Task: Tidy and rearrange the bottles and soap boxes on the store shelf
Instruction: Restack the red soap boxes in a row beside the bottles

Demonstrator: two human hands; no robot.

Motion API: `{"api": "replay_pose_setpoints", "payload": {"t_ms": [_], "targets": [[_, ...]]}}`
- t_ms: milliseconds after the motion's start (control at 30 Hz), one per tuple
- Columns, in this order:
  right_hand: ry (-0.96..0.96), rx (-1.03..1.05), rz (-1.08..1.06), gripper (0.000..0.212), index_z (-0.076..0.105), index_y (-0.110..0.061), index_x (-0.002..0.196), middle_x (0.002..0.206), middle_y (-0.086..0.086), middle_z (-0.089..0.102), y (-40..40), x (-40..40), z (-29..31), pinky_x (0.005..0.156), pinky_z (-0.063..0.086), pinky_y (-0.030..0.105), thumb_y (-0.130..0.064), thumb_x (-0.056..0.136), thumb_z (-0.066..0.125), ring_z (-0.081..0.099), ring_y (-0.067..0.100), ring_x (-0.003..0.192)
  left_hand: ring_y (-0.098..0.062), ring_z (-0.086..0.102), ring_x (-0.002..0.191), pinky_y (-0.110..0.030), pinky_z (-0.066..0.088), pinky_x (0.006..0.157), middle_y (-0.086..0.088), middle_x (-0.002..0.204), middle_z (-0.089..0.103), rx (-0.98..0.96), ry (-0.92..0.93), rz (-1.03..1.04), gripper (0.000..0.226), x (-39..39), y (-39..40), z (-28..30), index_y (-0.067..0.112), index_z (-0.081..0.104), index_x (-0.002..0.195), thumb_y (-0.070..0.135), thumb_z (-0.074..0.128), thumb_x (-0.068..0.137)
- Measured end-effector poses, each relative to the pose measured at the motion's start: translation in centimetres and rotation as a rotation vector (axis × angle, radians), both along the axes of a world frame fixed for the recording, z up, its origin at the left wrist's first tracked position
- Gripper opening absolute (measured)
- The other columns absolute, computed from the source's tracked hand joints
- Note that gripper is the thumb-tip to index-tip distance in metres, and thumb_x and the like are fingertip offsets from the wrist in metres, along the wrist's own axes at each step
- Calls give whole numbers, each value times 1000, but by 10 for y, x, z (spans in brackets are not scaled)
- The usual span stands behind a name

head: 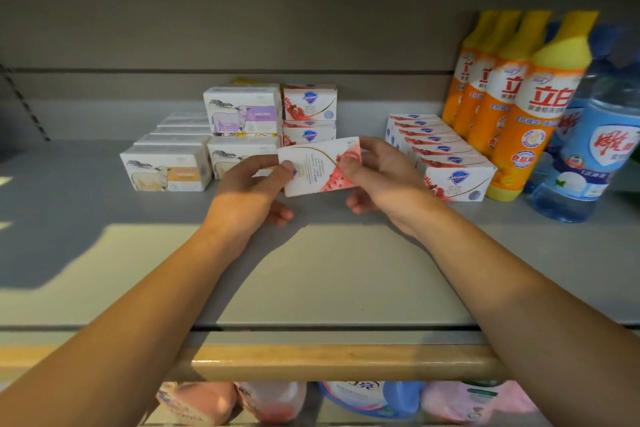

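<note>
Fingers of left hand (258, 180) and right hand (375, 172) pinch Safeguard soap box (320, 166), lifted above shelf (311, 270), between Safeguard stack (309, 114) and row (446, 156). Bottles (512, 100) lined up right; sheep soap boxes (166, 166) stacked left. Held box not yet placed.

A flat grey metal shelf board (104, 211) runs left to right, with a warm patch of light across its near left part. A plain grey back panel (242, 10) closes the far side. Along the near edge runs a pale wooden front rail (346, 362).
</note>
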State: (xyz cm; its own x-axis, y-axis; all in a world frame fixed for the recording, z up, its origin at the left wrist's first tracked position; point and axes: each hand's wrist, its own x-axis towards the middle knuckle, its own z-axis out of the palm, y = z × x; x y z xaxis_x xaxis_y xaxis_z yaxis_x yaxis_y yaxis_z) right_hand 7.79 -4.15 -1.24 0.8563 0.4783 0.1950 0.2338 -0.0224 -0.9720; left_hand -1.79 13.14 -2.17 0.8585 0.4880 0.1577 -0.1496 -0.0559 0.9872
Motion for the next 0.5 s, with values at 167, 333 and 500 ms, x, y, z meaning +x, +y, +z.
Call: {"api": "replay_pose_setpoints", "payload": {"t_ms": [167,333,500], "targets": [[-147,42,147,34,60,-24,116,110,-5,68,-4,-9,4,79,60,37,-31,84,67,69,17,82,-36,72,79,-35,58,65,-12,99,74,-246,-63,-89,31,-3,2,7,13,67,103,39,52,97],[-140,-13,60,14,64,-33,95,107,-9,68,0,-13,5,94,54,47,-44,88,58,67,19,101,-28,71,91,-35,58,73,-9,97,74,-360,-158,-124,17,-3,5,8,11,70,98,3,57,91],[-197,24,130,54,62,-33,117,130,1,62,1,-17,4,95,54,33,3,79,71,64,9,112,-26,70,98,-30,57,78,-17,109,71,-403,-214,-247,44,-3,3,8,2,59,120,-19,47,83]]}}
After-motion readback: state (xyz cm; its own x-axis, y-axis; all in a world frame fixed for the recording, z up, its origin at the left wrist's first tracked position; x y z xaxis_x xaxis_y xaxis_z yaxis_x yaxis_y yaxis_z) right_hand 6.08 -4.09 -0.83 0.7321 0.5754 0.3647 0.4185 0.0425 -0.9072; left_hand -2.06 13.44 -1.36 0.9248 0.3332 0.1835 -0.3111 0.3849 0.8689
